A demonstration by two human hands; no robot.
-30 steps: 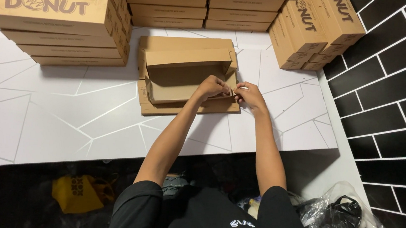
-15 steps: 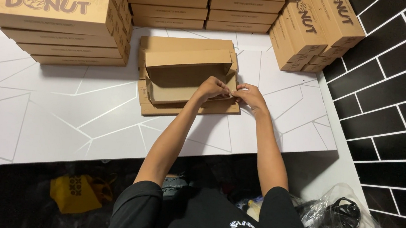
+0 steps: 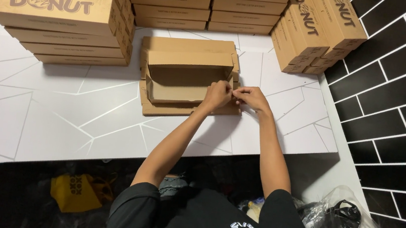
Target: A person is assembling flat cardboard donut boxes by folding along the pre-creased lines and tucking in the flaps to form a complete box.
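Brown cardboard, half-folded into a shallow open box (image 3: 186, 77), lying flat mid-table on the white tabletop (image 3: 39, 113) so both hands can work 1 corner. Left hand (image 3: 217, 94) curled over the right front corner flap, fingers pinched narrow on the card. Right hand (image 3: 250, 97) touching it from the outside, fingertips nipping the same flap, presumably to steady the fold. Finished boxes stacked behind: left stack (image 3: 59, 11), middle stacks (image 3: 208, 5), tilted right stack (image 3: 318, 28), well apart from the folding spot.

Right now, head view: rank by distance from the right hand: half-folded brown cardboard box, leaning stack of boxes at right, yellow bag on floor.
From the right hand:
1. Half-folded brown cardboard box, touching, just left.
2. Leaning stack of boxes, beyond it, right.
3. Yellow bag, under the table edge, far left.
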